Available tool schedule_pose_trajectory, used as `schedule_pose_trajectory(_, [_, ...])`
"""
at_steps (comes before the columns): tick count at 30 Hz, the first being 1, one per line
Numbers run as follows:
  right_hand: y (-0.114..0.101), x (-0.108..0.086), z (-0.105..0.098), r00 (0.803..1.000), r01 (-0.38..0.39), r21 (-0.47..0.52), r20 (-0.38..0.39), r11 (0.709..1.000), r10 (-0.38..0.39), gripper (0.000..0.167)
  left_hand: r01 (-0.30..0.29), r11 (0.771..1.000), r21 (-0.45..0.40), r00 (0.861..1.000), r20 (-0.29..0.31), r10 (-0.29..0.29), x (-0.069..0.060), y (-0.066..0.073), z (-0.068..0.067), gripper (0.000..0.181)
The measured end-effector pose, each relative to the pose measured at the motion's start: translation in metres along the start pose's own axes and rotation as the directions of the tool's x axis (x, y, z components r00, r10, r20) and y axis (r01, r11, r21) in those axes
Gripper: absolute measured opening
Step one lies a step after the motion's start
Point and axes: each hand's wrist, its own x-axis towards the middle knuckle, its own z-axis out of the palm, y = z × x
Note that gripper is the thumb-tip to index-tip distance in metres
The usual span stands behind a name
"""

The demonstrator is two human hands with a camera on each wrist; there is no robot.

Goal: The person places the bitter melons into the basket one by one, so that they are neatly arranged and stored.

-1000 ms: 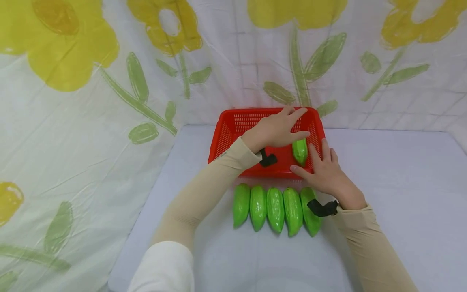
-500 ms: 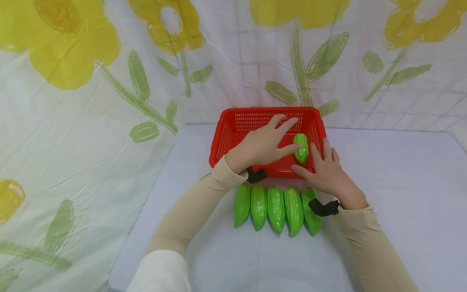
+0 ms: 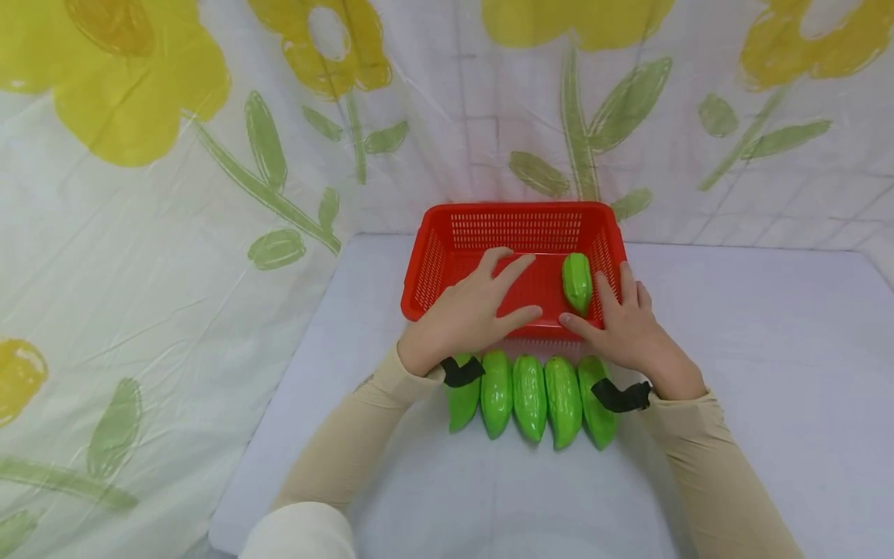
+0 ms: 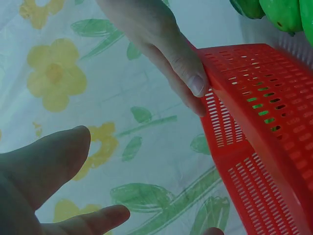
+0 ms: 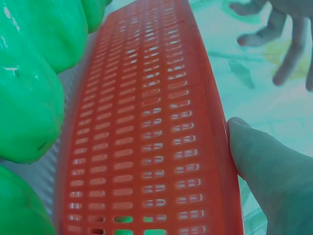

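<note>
A glossy green ridged fruit [image 3: 577,281] lies inside the red plastic basket [image 3: 517,208], near its right wall, lengthwise toward the person, with neither hand's grip around it. The right hand [image 3: 628,334] is at the basket's near right corner, its grip spread wide: the thumb touches the near rim, the index finger reaches in beside the right wall, and the other fingers extend forward along that side, fairly straight. The left hand [image 3: 475,303] is above the near left part of the basket, its grip loose and holding nothing, thumb pointing right and fingers parted, slightly bent, aimed forward and right. Whether its underside touches the rim cannot be told.

Just in front of the basket, a row of five green fruits [image 3: 530,397] lies side by side on the white-covered counter [image 3: 754,349], tapered ends toward the person. The black left wrist strap [image 3: 462,373] hides part of the leftmost one, and the black right wrist strap [image 3: 620,397] part of the rightmost. Both forearms, in beige sleeves [image 3: 712,458], slant inward from the near side. Behind hangs a flower-printed cloth [image 3: 174,194].
</note>
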Motion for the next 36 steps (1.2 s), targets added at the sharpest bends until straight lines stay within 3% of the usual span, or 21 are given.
schedule_pose_trajectory(14, [0.001, -0.002, 0.000, 1.000, -0.008, 0.010, 0.019, 1.000, 0.008, 0.111, 0.005, 0.995, -0.101, 0.998, -0.064, -0.012, -0.046, -0.019, 0.028, 0.062])
schedule_pose_trajectory(25, [0.002, 0.002, 0.000, 1.000, 0.001, 0.005, 0.021, 1.000, -0.001, 0.111, 0.049, 0.990, -0.129, 0.997, -0.055, -0.057, -0.077, -0.029, 0.043, 0.045])
schedule_pose_trajectory(36, [0.001, 0.000, -0.001, 1.000, -0.001, 0.008, 0.022, 1.000, 0.001, 0.110, 0.118, 0.982, -0.146, 0.991, -0.041, -0.126, -0.090, -0.040, 0.061, 0.047])
